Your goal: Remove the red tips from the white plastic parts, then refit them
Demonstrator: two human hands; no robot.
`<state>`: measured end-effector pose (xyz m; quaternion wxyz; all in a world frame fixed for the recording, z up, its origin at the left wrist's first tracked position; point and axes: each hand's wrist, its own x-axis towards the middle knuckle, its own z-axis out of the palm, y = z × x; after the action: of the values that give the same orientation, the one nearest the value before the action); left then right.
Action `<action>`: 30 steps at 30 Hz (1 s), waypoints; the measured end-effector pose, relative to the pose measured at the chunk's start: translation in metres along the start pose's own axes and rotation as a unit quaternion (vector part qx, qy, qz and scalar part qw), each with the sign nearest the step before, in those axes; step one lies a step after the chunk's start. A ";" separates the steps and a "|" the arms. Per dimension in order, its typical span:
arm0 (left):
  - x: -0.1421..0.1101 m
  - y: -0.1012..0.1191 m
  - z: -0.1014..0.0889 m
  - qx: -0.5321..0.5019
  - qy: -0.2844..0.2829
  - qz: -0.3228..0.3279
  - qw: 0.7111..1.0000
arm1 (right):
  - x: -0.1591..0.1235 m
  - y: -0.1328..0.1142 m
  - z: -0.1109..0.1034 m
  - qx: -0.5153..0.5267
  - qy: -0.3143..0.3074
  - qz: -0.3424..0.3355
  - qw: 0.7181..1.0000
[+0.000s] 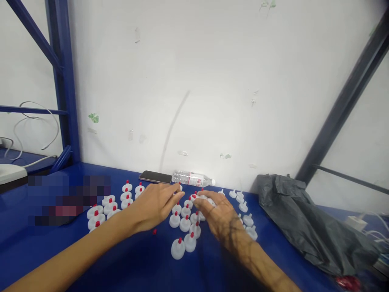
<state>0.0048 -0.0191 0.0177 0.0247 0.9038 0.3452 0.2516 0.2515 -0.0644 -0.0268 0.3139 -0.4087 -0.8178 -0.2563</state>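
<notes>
Rows of white round nozzle caps with red tips (185, 223) stand on the blue table, in a group between my hands and in another group (97, 220) at the left. My right hand (220, 215) has thumb and forefinger closed on one red-tipped nozzle cap (194, 197). My left hand (156, 202) hovers to the left of the middle group, thumb and forefinger slightly apart, with nothing visible between them. A cap (181, 187) stands just beyond its fingertips. White nozzle caps without red tips (248, 220) lie right of my right hand. A loose red tip (154, 232) lies below my left hand.
A phone (155, 177) and a plastic water bottle (193, 178) lie along the wall. A dark grey plastic bag (300, 219) covers the table's right side. Blue frame posts (65, 81) rise at the left; a white power strip (12, 173) and cables are there.
</notes>
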 end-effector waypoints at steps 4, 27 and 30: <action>-0.001 -0.016 -0.009 0.056 -0.085 -0.021 0.995 | -0.004 0.018 0.000 0.033 -0.009 0.068 0.997; -0.016 -0.015 -0.013 -0.089 -0.274 -0.088 0.954 | -0.015 0.019 0.007 0.107 -0.115 0.064 0.985; -0.016 -0.015 -0.012 -0.100 -0.290 -0.105 0.946 | -0.016 0.020 0.009 0.115 -0.122 0.057 0.984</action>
<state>-0.0204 -0.0193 0.0182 0.2404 0.8892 0.3893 0.0082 0.2728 -0.0562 -0.0414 0.2707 -0.4440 -0.8494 -0.0903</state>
